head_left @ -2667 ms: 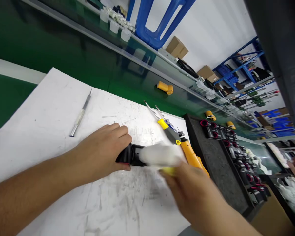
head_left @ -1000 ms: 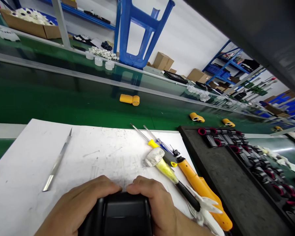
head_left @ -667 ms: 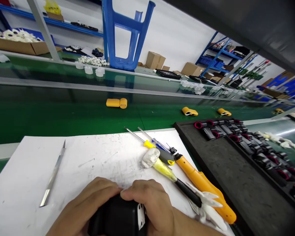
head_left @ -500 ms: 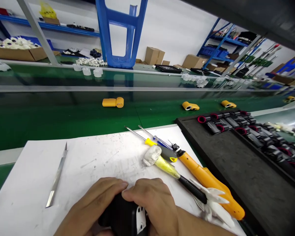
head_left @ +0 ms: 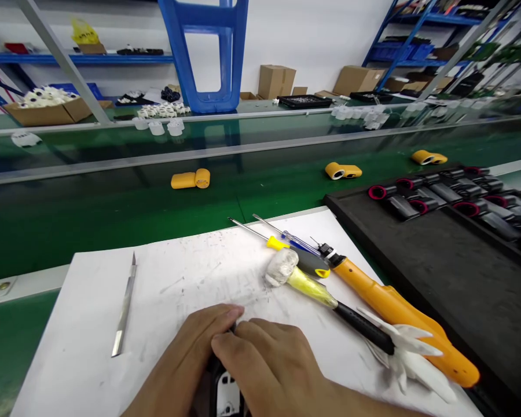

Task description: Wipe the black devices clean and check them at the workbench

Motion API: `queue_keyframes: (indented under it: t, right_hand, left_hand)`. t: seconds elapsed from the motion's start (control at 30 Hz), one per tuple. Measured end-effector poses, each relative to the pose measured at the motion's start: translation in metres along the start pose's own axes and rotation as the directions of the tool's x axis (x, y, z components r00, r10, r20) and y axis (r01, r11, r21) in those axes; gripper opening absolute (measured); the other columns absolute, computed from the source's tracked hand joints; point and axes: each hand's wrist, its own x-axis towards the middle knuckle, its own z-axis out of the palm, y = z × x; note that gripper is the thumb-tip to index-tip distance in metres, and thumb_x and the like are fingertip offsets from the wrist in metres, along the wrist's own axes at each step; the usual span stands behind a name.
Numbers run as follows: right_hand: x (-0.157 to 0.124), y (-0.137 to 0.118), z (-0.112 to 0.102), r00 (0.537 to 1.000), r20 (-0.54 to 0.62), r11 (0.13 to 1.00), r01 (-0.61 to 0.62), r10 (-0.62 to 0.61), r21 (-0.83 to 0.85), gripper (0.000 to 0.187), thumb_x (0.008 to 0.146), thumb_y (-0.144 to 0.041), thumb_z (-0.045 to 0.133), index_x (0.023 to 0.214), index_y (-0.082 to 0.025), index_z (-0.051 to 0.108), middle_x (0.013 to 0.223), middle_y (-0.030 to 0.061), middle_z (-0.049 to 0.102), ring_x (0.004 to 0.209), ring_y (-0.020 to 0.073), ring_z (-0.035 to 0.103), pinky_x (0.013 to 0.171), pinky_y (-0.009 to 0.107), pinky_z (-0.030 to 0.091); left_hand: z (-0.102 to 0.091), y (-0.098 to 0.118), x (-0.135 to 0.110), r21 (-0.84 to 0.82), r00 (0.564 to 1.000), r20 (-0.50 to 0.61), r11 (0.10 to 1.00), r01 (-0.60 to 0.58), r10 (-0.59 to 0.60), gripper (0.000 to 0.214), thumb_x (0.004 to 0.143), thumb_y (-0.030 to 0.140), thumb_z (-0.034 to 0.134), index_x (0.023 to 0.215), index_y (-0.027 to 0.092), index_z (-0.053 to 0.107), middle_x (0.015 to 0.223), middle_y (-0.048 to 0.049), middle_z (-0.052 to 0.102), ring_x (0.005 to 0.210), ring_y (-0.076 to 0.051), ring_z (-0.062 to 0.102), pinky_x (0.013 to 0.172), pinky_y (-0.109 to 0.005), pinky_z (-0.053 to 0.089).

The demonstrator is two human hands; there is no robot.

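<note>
My left hand [head_left: 195,347] and my right hand [head_left: 271,362] are closed together around a black plastic housing [head_left: 213,379] at the bottom middle. A white panel with small dark cutouts shows on its near side, between my hands. Most of the housing is hidden by my fingers. Both hands are over the white paper sheet [head_left: 87,313]. To their left lies a craft knife [head_left: 125,310], blade pointing away. On the right lie a hammer with a wrapped white head [head_left: 282,267], a yellow-and-grey screwdriver [head_left: 301,259], a blue-handled screwdriver [head_left: 293,238] and an orange electric screwdriver [head_left: 386,301].
A white glove [head_left: 417,359] lies by the hammer handle. The black tray [head_left: 434,255] at right bears several dark parts with pink rings. Yellow housings [head_left: 342,171] sit on the green conveyor belt [head_left: 125,214]. A blue plastic stool [head_left: 211,104] stands behind.
My view has shifted, and the paper and tools appear further right. The black housing has turned between my hands; less of it shows, and my right hand covers more of it.
</note>
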Motion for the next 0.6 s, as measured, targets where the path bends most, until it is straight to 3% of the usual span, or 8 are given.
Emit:
queue_keyframes:
  t: [0.1, 0.2, 0.3, 0.6]
  right_hand:
    - [-0.004, -0.005, 0.006, 0.999, 0.015, 0.999, 0.032, -0.032, 0.003, 0.049, 0.11, -0.039, 0.015, 0.101, -0.015, 0.056, 0.068, 0.0028, 0.071, 0.049, 0.0173, 0.065, 0.041, 0.029, 0.047]
    - [-0.01, -0.006, 0.012, 0.998, -0.05, 0.998, 0.044, -0.041, 0.045, 0.049, 0.109, -0.043, 0.016, 0.105, -0.014, 0.055, 0.071, 0.0048, 0.073, 0.05, 0.0193, 0.067, 0.04, 0.031, 0.047]
    - [-0.013, -0.004, 0.014, 0.999, -0.028, 0.992, 0.046, -0.043, 0.121, 0.049, 0.109, -0.045, 0.018, 0.108, -0.013, 0.055, 0.074, 0.0052, 0.073, 0.053, 0.0195, 0.068, 0.041, 0.031, 0.049]
    - [-0.02, -0.003, 0.014, 0.999, 0.012, 0.986, 0.038, -0.041, 0.162, 0.033, 0.106, -0.036, 0.032, 0.119, -0.012, 0.051, 0.073, 0.0051, 0.07, 0.054, 0.0199, 0.065, 0.045, 0.03, 0.05]
  left_hand:
    - [-0.002, 0.004, -0.003, 0.011, 0.999, -0.047, 1.0, -0.003, 0.003, 0.042, 0.099, 0.042, 0.048, 0.139, 0.03, 0.049, 0.133, -0.0083, 0.062, 0.121, -0.028, 0.061, 0.106, -0.043, 0.054]
    - [-0.007, 0.009, 0.001, -0.041, 1.0, -0.001, 0.999, 0.001, -0.001, 0.032, 0.099, 0.038, 0.049, 0.127, 0.024, 0.055, 0.123, -0.0105, 0.065, 0.114, -0.028, 0.062, 0.101, -0.041, 0.056]
    - [-0.01, 0.013, 0.007, -0.079, 1.0, 0.008, 0.997, -0.011, 0.012, 0.025, 0.099, 0.038, 0.049, 0.118, 0.022, 0.055, 0.115, -0.0099, 0.065, 0.106, -0.025, 0.063, 0.095, -0.039, 0.057]
    - [-0.004, 0.018, 0.009, -0.04, 0.999, -0.029, 0.999, -0.029, 0.028, 0.026, 0.099, 0.044, 0.044, 0.119, 0.027, 0.047, 0.112, -0.0079, 0.06, 0.107, -0.027, 0.059, 0.088, -0.042, 0.054]
